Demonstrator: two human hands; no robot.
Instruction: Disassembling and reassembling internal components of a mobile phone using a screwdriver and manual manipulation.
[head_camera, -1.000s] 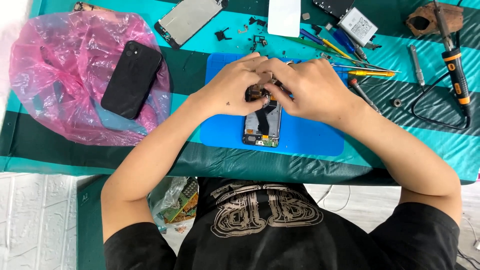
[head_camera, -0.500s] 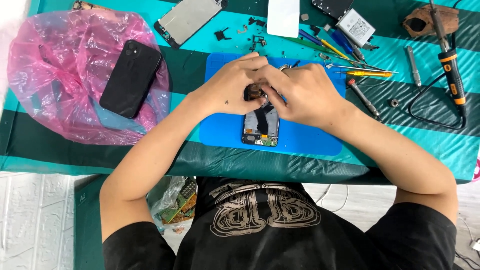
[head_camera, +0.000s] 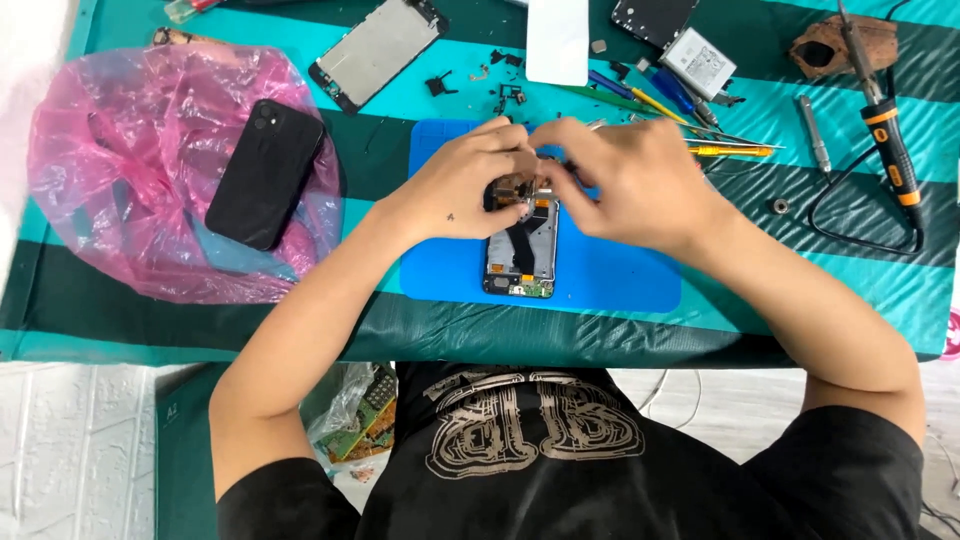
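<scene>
An opened phone body (head_camera: 520, 252) with its circuit parts showing lies on a blue work mat (head_camera: 620, 275). My left hand (head_camera: 462, 180) rests at the phone's top left, fingers curled on a small dark part at its upper end. My right hand (head_camera: 625, 180) meets it from the right, fingertips pinched over the same spot; whether a thin tool is in it I cannot tell. The phone's top edge is hidden under my fingers.
A black phone (head_camera: 265, 172) lies on a pink plastic bag (head_camera: 120, 170) at left. A screen frame (head_camera: 378, 48), white card (head_camera: 557, 40), small battery (head_camera: 698, 62), tweezers and screwdrivers (head_camera: 730, 150) sit behind. A soldering iron (head_camera: 888, 150) with cable is at right.
My hands have stayed on the phone's top end, fingers shifting slightly. The view has moved a little.
</scene>
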